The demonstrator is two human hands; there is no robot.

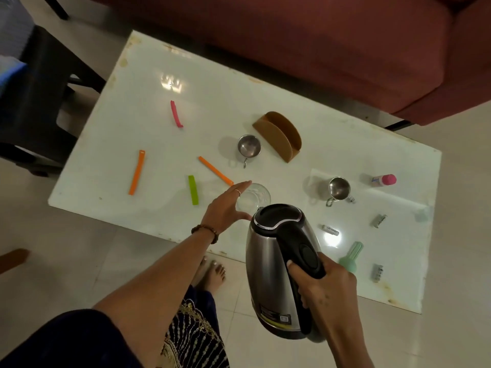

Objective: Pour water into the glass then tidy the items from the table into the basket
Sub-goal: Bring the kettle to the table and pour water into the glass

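Head view: glass [253, 199] upright near table [186, 75] front edge, just beyond kettle [279, 264] spout. My right hand [322, 284] grips kettle handle, body tilted toward glass. Left hand [229, 205] nearer, fingers straight, cupping glass side. I judge pour imminent.

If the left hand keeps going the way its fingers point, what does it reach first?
Probably the glass: the left hand is open right beside its rim, fingers aimed past its far side. Depth is unclear.
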